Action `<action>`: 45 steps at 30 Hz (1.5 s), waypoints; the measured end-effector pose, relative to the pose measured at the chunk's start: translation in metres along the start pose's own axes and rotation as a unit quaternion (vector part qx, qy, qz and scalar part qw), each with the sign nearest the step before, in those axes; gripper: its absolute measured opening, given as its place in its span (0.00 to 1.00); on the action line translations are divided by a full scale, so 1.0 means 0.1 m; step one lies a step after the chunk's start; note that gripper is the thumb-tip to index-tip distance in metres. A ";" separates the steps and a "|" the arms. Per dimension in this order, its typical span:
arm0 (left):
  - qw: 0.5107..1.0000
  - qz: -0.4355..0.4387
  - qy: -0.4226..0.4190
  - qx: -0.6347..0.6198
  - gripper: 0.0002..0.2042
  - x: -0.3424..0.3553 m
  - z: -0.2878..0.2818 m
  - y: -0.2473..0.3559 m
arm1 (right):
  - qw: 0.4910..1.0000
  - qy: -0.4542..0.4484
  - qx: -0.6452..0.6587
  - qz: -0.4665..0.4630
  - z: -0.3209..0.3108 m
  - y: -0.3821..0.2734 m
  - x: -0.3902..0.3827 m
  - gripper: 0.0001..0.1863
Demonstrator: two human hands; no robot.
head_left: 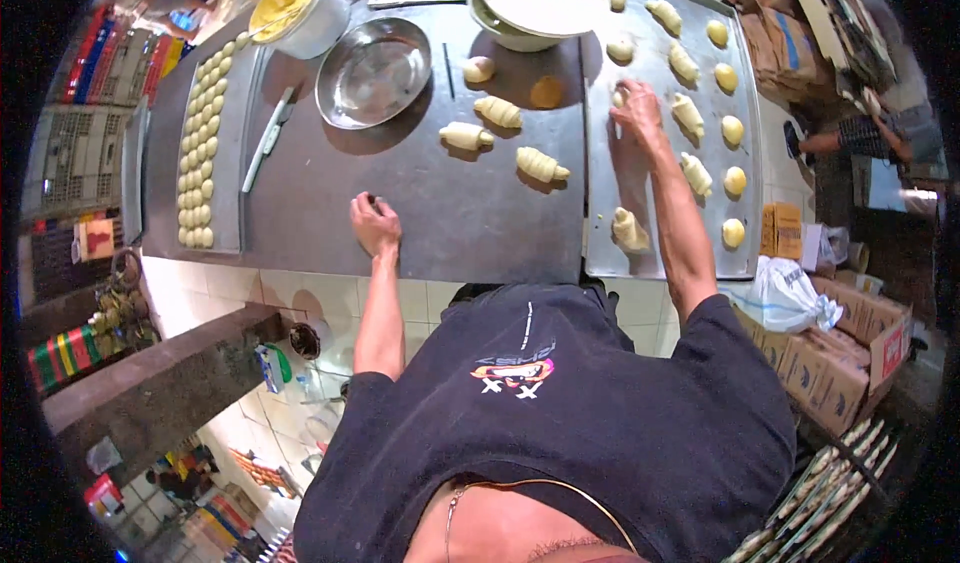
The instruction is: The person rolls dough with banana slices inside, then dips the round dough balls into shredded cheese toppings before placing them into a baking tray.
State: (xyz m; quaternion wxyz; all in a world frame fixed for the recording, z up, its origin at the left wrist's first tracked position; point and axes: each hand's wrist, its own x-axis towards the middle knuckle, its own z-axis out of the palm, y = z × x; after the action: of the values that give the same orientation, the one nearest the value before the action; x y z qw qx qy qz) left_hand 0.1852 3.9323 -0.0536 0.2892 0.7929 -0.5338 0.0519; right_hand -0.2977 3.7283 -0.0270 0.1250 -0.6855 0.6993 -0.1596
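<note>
My right hand (640, 109) reaches over the metal baking tray (655, 258) on the right, its fingers closed around a pale dough ball, mostly hidden. Down the tray's middle lie several spiral dough rolls (688, 115), beside a column of yellowish dough balls (733, 130). Another dough roll (628, 231) sits near the tray's front left. My left hand (376, 227) rests at the table's front with curled fingers; a small dark spot shows between them, and I cannot make out whether it holds anything. Three dough rolls (541, 165) lie on the dark table between my hands.
At the left stands a tray (228, 233) packed with small dough balls (204, 151). Beside it lie a long pale-handled tool (265, 145), a round metal pan (372, 75) and a white bucket (322, 25) of yellow filling. Another bucket (540, 3) stands at the back; cardboard boxes (822, 375) are stacked right.
</note>
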 end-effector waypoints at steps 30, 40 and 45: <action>1.000 0.015 -0.001 0.019 0.06 0.06 0.00 0.02 | 0.999 0.019 -0.015 0.031 -0.04 0.02 -0.01 0.30; 0.999 0.021 0.012 0.032 0.07 0.03 0.02 0.02 | 0.972 0.059 0.209 -0.087 -0.05 -0.98 -1.10 0.25; 1.000 0.020 -0.008 0.021 0.07 0.03 0.06 0.01 | 0.988 -0.088 0.055 -0.118 0.37 -1.35 -1.21 0.25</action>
State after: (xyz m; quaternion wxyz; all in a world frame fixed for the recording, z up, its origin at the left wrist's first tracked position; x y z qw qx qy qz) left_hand 0.1845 3.9262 -0.0568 0.2671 0.7883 -0.5508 0.0628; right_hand -0.1560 3.8462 -0.0132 0.2039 -0.7665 0.5903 -0.1502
